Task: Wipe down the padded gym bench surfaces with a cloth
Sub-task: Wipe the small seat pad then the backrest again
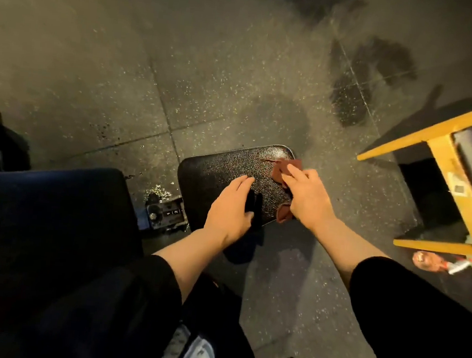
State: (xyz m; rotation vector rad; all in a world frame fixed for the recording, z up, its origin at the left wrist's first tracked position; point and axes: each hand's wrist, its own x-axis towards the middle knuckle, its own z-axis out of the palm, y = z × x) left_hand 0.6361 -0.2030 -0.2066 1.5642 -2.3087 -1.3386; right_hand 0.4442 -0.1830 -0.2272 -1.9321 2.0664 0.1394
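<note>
A small black padded bench seat [224, 166] sits at the centre, its cracked vinyl shining. A reddish-brown cloth [283, 169] lies on the pad's right part, under my right hand [308, 198], which presses it down with fingers mostly straight. My left hand [230, 207] rests on the pad's near left edge, fingers straight, beside a dark tear or strap in the vinyl. A larger dark padded bench section [46, 218] fills the left foreground.
A metal adjustment bracket [165, 212] joins the two pads. A yellow steel frame [444, 158] with a dark pad stands at the right. A pinkish bottle [428, 261] lies on the speckled rubber floor [124, 67] below it. Dark wet patches mark the floor at the back.
</note>
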